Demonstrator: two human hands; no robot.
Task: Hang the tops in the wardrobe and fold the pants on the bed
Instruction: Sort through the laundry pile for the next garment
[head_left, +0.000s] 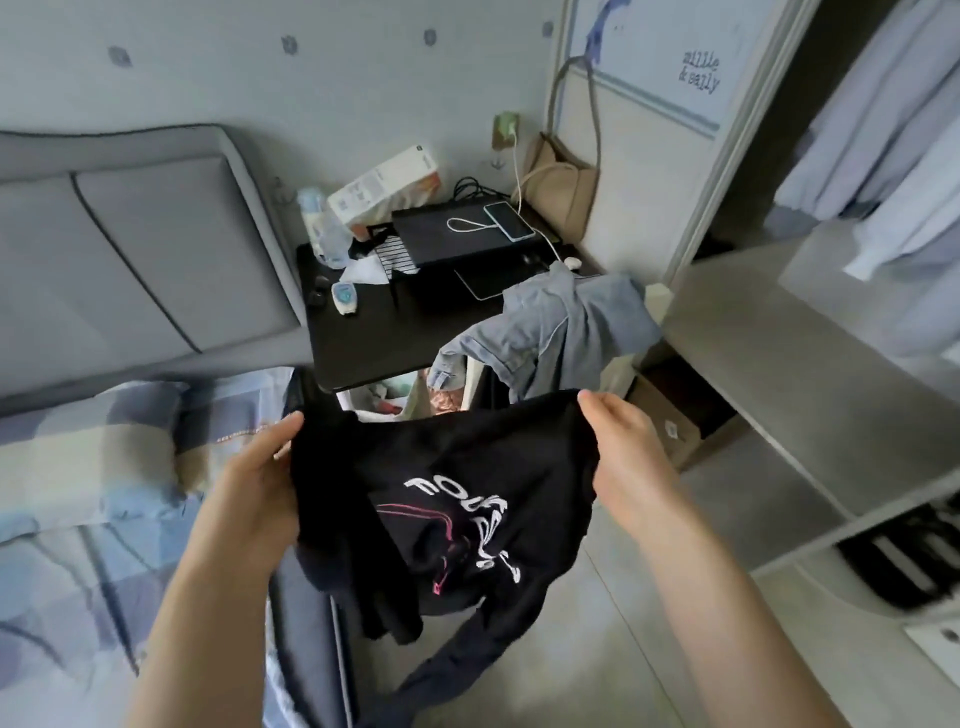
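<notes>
- Between the bed (78, 493) and the open wardrobe (779, 322), both hands hold up a black top (467, 499) with white and pink print.
- The left hand (254, 478) grasps its left edge, fingers curled into the cloth.
- The right hand (623, 447) grasps the right edge.
- A grey garment (550, 332) lies on the dark table (363, 338) behind, apart from the top.

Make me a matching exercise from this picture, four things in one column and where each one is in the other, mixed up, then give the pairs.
Things:
1. black top
2. phone
3. grey-blue garment
4. beige bag

Places:
A. draped over the basket by the desk
B. hanging against the wardrobe side
C. held up between both hands
D. lying on the black box on the desk

Pairs: 1-C, 2-D, 3-A, 4-B
</notes>
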